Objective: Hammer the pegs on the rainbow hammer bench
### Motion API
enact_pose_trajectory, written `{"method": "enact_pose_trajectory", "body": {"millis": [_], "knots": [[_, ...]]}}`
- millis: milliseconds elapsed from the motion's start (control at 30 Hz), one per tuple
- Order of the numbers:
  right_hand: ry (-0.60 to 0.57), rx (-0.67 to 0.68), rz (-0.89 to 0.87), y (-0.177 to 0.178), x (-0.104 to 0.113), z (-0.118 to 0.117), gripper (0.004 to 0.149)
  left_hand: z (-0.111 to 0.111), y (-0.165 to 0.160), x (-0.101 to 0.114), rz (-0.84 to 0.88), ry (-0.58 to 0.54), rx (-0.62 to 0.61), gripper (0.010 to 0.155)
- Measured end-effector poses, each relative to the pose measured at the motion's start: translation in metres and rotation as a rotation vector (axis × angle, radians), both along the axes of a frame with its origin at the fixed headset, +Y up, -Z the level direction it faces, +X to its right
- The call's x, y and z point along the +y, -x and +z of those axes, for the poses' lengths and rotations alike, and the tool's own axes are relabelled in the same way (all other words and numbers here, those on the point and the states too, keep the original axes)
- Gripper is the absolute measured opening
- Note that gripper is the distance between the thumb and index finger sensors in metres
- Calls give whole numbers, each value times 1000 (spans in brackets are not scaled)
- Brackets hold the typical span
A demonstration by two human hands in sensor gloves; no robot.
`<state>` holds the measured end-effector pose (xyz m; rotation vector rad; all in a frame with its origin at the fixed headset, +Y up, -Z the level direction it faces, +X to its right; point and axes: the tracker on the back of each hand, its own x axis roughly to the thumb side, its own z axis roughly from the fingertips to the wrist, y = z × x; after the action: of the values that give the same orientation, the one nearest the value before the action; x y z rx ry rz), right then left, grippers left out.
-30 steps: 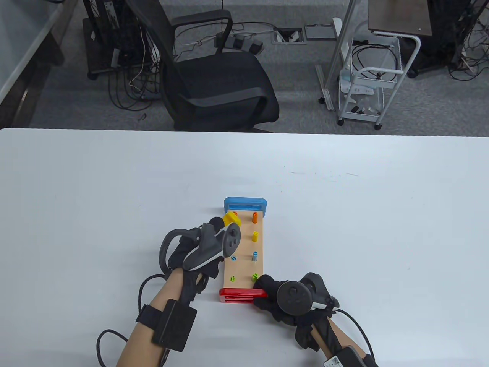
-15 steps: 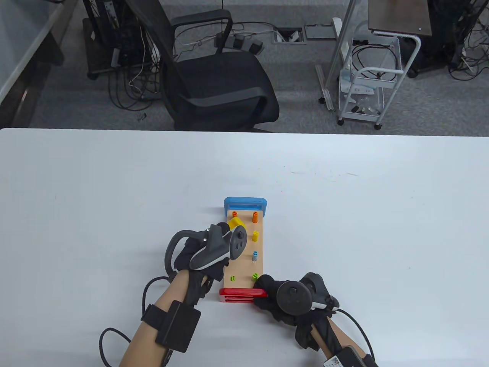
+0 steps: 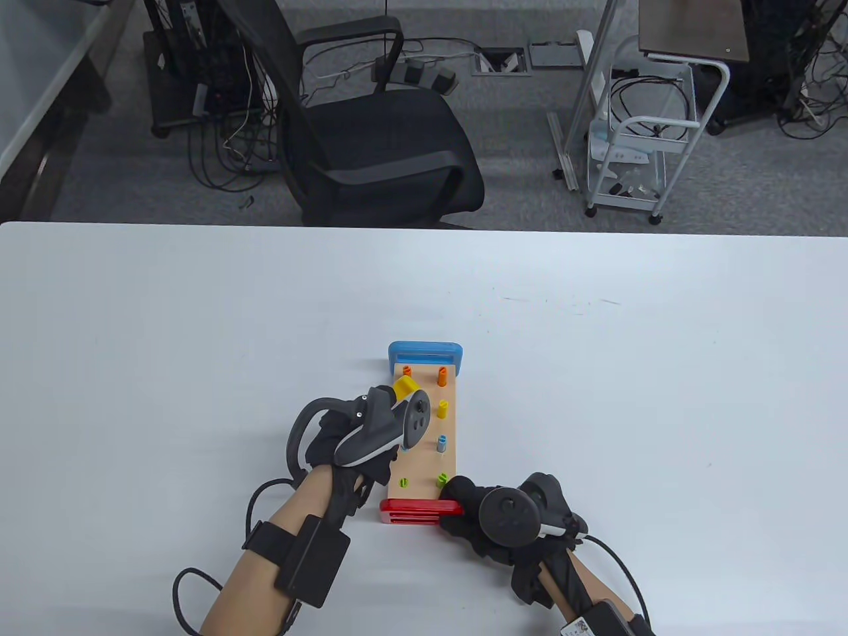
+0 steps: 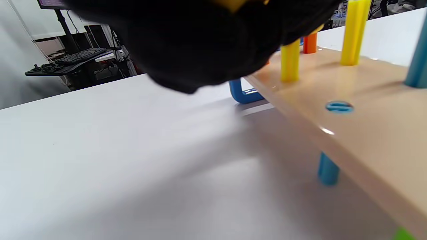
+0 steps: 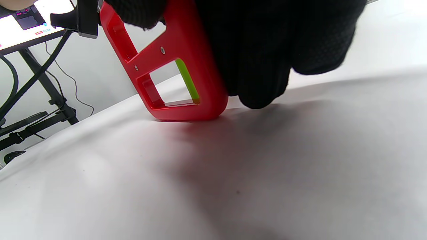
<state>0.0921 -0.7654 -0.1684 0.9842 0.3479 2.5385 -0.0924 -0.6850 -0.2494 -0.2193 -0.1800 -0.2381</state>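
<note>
The hammer bench (image 3: pixel 427 457) is a tan board with a blue far end (image 3: pixel 425 351) and a red near end (image 3: pixel 417 511), lying on the white table. Orange, yellow, blue and green pegs stand in two rows; the left blue (image 4: pixel 339 107) and left green (image 3: pixel 402 483) pegs sit nearly flush. My left hand (image 3: pixel 361 437) grips the hammer, whose yellow head (image 3: pixel 403 385) is over the board's left row near the left yellow peg (image 4: pixel 289 60). My right hand (image 3: pixel 490 520) holds the red end (image 5: pixel 181 66) at the bench's near right corner.
A black office chair (image 3: pixel 371 132) stands beyond the table's far edge. A white wire cart (image 3: pixel 639 146) and cables are on the floor at the back right. White tabletop (image 3: pixel 199 331) extends on all sides of the bench.
My left hand has moved right and down toward the board, bringing the yellow hammer head lower over the left row. My right hand has not moved.
</note>
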Motion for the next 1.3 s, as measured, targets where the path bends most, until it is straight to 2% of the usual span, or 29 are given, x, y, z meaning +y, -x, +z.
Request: {"method": "enact_pose_trajectory", "body": {"millis": [67, 100, 167, 200, 233, 267, 300, 333, 367, 400, 433, 500, 533, 600, 667, 733, 800, 833, 867, 900, 933, 967, 1000, 1033, 1067, 1167, 1200, 1233, 1300], "knots": [[0, 0, -3, 0, 0, 0, 52, -3, 1, 6, -9, 29, 7, 53], [-1, 0, -2, 0, 0, 0, 52, -2, 2, 14, 1, 7, 11, 55], [0, 0, -2, 0, 0, 0, 52, 2, 10, 33, 208, -186, -1, 57], [-2, 0, -1, 0, 0, 0, 52, 3, 13, 37, 292, -228, 7, 57], [-2, 0, 0, 0, 0, 0, 52, 2, 14, 36, 346, -220, 13, 55], [1, 0, -3, 0, 0, 0, 52, -2, 11, 28, 277, -118, 9, 53], [2, 1, -5, 0, 0, 0, 52, -6, 4, 6, 50, 105, 8, 52], [4, 1, -6, 0, 0, 0, 52, -1, 0, 3, -144, 123, 23, 48], [4, 3, -6, 0, 0, -1, 52, 2, 0, 1, -21, -51, -8, 47], [5, 3, -4, 0, 0, -1, 52, -4, -5, -5, 29, -68, -58, 47], [4, 3, -6, 0, 0, -1, 52, -3, -6, -2, -53, 64, 3, 47], [5, 2, -6, 0, 0, -1, 52, -3, -6, -2, 13, -3, -13, 47], [1, 1, -4, 0, 0, 0, 52, -3, -6, -2, -19, 22, -1, 47], [-1, 0, -2, 0, 0, 0, 52, -2, -7, -1, -22, 2, -13, 47], [2, 0, -4, 0, 0, 0, 52, -2, -2, 13, -34, -29, -1, 51], [4, 1, -4, 0, 0, 0, 52, 1, 10, 33, 193, -225, 7, 53], [2, 1, -4, 0, 0, 0, 52, 2, 16, 35, 360, -254, 21, 54], [5, 1, -5, 0, 0, 0, 52, 0, 14, 28, 348, -239, 19, 53], [6, 2, -6, 0, 0, -1, 52, -6, 7, 10, 156, -77, 20, 52], [7, 3, -6, 0, 0, -1, 52, -9, 0, -18, -161, 189, 21, 50], [8, 2, -5, 0, 0, -1, 52, 1, 3, -1, -136, 12, 7, 48], [4, 3, -5, 0, 0, 0, 52, 0, 2, -4, 30, -177, -61, 48], [0, 4, -3, 1, 0, 0, 52, -5, -1, -9, 0, -46, -31, 47], [-3, 2, -4, 0, 0, 0, 52, -2, 1, -4, -49, 17, 4, 48], [-1, 2, -3, 1, 0, 0, 52, -2, 2, -6, 18, -48, -20, 48], [-4, 1, -1, 1, 0, 0, 52, -3, 3, -7, 18, -55, -14, 48], [-3, 1, -3, 1, 0, 0, 52, -3, 3, 0, -10, -30, -3, 50], [-2, 2, -5, 0, 0, 0, 52, -3, 6, 9, -2, -58, 12, 52], [-1, 2, -5, 1, 0, 0, 52, 0, 15, 30, 254, -243, 20, 54]]}}
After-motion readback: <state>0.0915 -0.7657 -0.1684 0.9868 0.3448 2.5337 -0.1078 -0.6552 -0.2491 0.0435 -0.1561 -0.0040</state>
